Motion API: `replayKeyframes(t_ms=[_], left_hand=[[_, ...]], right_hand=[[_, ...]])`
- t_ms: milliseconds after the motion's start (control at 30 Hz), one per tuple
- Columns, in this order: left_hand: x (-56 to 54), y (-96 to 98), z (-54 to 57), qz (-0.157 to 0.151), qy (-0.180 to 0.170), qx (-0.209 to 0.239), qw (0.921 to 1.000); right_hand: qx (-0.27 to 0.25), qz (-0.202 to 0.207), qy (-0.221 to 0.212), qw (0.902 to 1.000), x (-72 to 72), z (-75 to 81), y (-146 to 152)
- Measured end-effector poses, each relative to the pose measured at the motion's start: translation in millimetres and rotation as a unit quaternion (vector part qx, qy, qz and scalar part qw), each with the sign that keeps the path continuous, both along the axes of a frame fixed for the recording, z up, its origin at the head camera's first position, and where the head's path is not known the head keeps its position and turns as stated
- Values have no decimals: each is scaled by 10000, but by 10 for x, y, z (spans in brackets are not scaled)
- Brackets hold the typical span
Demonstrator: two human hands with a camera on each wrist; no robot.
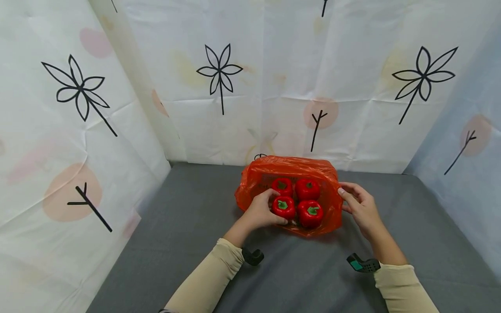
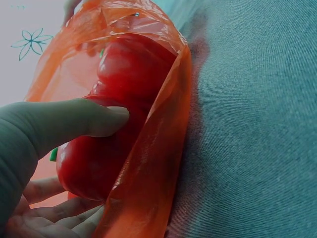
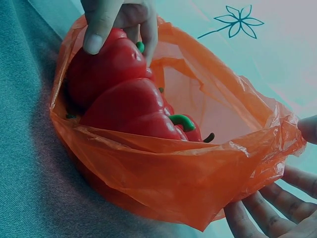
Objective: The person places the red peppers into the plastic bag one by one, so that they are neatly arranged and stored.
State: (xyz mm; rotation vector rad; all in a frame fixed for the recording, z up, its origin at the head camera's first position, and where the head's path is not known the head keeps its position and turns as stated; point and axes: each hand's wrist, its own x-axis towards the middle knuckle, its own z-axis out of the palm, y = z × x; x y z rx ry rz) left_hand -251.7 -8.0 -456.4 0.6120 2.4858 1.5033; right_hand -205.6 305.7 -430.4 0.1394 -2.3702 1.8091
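An orange plastic bag point(image 1: 289, 163) lies with its mouth spread toward me on the grey table. Inside it sit several red bell peppers with green stems, two in front and others behind. My left hand point(image 1: 259, 212) reaches into the bag and grips the front left bell pepper point(image 1: 284, 208), thumb on its near side in the left wrist view. Beside that one rests the front right bell pepper point(image 1: 309, 216). At the bag's right side my right hand point(image 1: 362, 208) pinches the rim between thumb and fingers, holding the mouth wide.
Grey cloth covers the table point(image 1: 188, 226). A white printed sheet point(image 1: 266, 121) with flower and twig drawings stands behind and along both sides, close behind the bag. A dark camera mount point(image 1: 364, 264) sits on the right wrist, another on the left.
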Motion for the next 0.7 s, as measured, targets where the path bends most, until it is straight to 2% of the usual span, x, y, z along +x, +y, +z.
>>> replayKeyframes(t_ms=[333, 500, 700], left_hand=[[-3, 11, -44, -31, 21, 34, 10000], [7, 15, -20, 57, 46, -144, 9999], [33, 5, 34, 131, 373, -574, 9976]], right_hand=[[13, -47, -30, 10000, -2, -17, 8], [-4, 16, 25, 10000, -4, -26, 2], [267, 81, 65, 9996, -7, -1, 14]])
